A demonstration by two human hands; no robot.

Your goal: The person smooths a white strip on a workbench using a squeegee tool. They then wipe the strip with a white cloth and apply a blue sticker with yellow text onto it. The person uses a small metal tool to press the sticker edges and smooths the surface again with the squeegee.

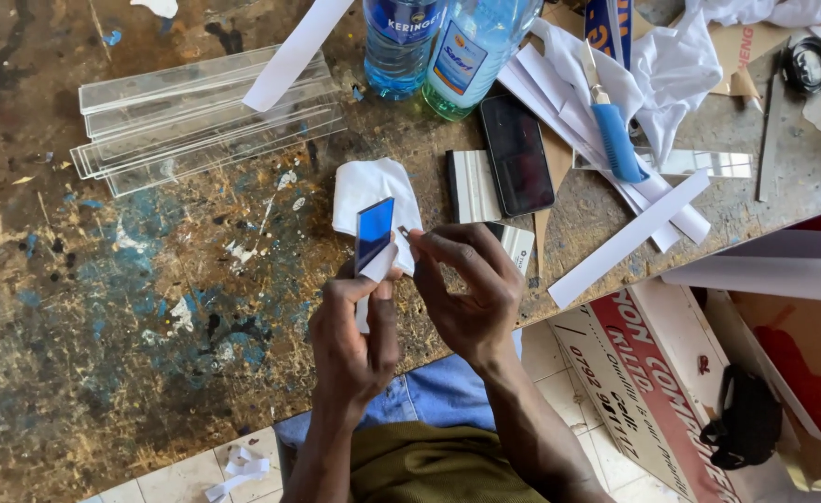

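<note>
My left hand point(356, 328) holds a small blue acrylic strip point(372, 233) upright over the near edge of the stained workbench point(149, 307); white backing film hangs from the strip. My right hand point(466, 289) pinches a tiny piece at the strip's upper right edge, fingertips close to the film. A crumpled white paper point(359, 186) lies on the bench just behind the strip.
A stack of clear acrylic strips point(205, 116) lies at the back left. Two plastic bottles point(438, 47), a dark phone point(516, 154), a blue-handled knife point(610, 126), a white scraper point(471, 184) and white paper strips point(629, 237) crowd the back right. Boxes point(643, 373) and a black object stand below right.
</note>
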